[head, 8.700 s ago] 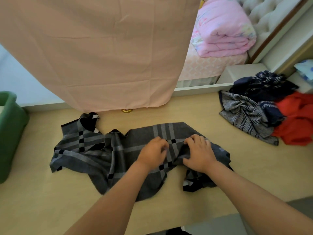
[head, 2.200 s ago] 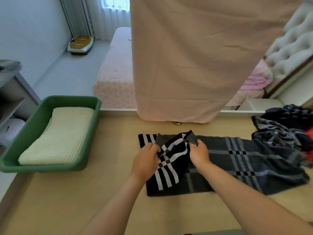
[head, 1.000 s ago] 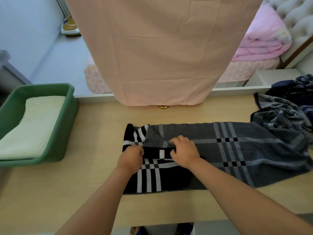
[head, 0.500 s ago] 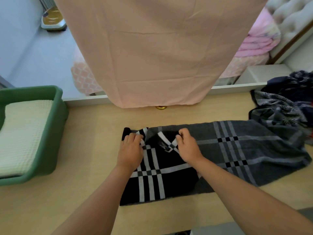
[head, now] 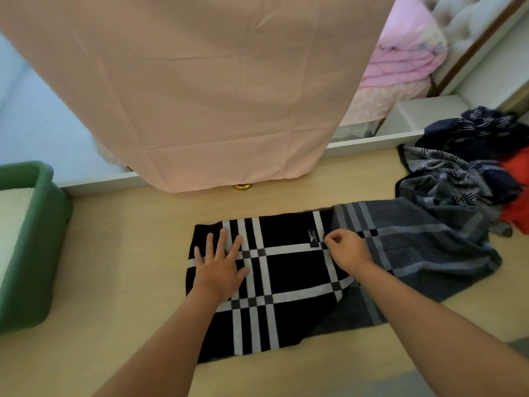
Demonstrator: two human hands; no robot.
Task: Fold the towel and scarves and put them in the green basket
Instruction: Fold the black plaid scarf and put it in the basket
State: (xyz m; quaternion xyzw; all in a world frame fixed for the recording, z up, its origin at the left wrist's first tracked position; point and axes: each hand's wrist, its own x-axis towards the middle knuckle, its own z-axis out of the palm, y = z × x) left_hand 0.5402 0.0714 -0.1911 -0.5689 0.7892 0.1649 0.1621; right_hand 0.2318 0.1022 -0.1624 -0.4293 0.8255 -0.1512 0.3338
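A plaid scarf (head: 289, 270) lies on the wooden table, its black and white end folded over the grey length (head: 423, 247) that stretches to the right. My left hand (head: 219, 265) presses flat on the folded part with fingers spread. My right hand (head: 345, 249) pinches the folded edge near a small label. The green basket (head: 34, 247) stands at the left edge and holds a folded cream towel (head: 11, 224).
A pile of unfolded scarves, dark patterned (head: 463, 167) and red (head: 518, 196), sits at the table's right end. A pink sheet (head: 200, 90) hangs over the table's far edge. Behind it are a bed and pink bedding (head: 400, 55).
The black and white end has been drawn further right and laid flat over the grey part. My left hand went from gripping the fold to pressing flat; my right hand moved right along the edge.
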